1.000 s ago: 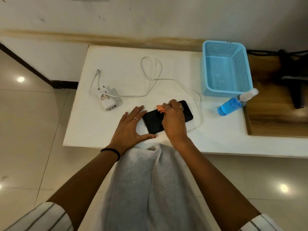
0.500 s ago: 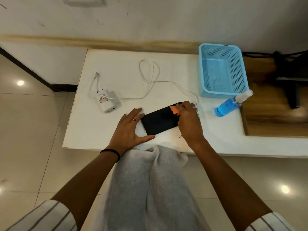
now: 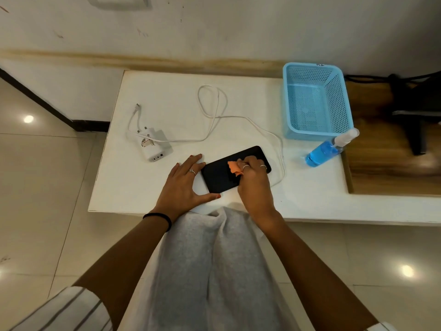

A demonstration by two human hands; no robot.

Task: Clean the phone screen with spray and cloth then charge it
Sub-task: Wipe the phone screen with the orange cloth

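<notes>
— Phone (image 3: 220, 174): where does it lie?
— Flat and screen-up on the white table (image 3: 152, 91), close to the near edge, turned at a slant.
— And the hands?
— Left hand (image 3: 183, 185) lies spread, fingers straight, thumb along the phone's near corner. Right hand (image 3: 254, 179) pinches a crumpled orange cloth (image 3: 234, 167) with curled fingers and presses it on the screen.
— Anything else?
— White charger (image 3: 154, 145) with its cable (image 3: 214, 115) looped behind the phone; blue spray bottle (image 3: 327, 150) lying beside a blue basket (image 3: 290, 111).

wall (image 3: 238, 27): scuffed white, brownish stain along the base
floor (image 3: 43, 187): glossy beige tiles, lamp glare
table (image 3: 155, 96): low, white
</notes>
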